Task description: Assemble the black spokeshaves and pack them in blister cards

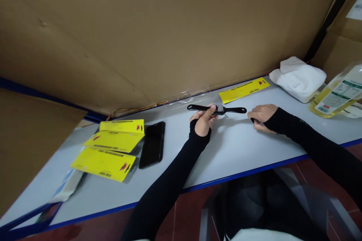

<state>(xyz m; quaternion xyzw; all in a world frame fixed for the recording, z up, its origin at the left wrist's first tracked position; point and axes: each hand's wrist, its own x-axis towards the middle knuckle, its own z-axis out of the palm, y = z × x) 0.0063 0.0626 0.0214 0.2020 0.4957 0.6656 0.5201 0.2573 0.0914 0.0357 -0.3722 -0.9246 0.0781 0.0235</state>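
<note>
A black spokeshave with two long handles lies level above the table, gripped at its middle by my left hand. The thumb of that hand presses near the adjusting screws, and the fingers pass underneath. To the right of the tool's end, apart from it, my right hand is closed. A bit of something dark shows at its fingertips, too small to make out. Behind the tool lies a yellow card printed with woodworking tool lettering.
Several yellow cards overlap on the left beside a black phone. Clear plastic packaging rests by the cardboard wall. A white cloth and a bottle of yellow liquid stand at the right. The table's blue edge runs in front.
</note>
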